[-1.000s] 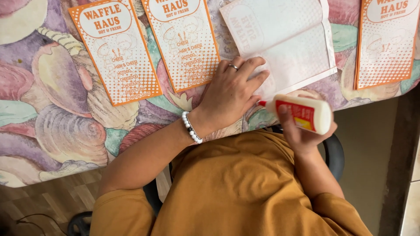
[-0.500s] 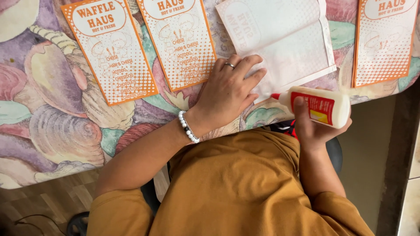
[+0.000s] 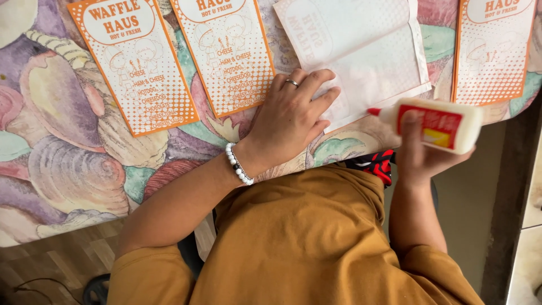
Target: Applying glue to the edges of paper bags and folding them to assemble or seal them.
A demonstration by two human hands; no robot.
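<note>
Nearby, orange bags [image 3: 141, 68] (three), shell-print tablecloth [image 3: 62, 158]

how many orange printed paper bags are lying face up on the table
3: one at far left, one beside it left of the left hand, one at far right, cropped; more may lie outside the frame.

The left hand [image 3: 293, 116] lies flat, fingers spread, on the lower corner of a white, face-down paper bag [image 3: 361, 53] on the shell-patterned counter [image 3: 68, 164]. The right hand [image 3: 420, 149] grips a white glue bottle with a red label [image 3: 437, 125], its red tip just beside the bag's edge.
</note>
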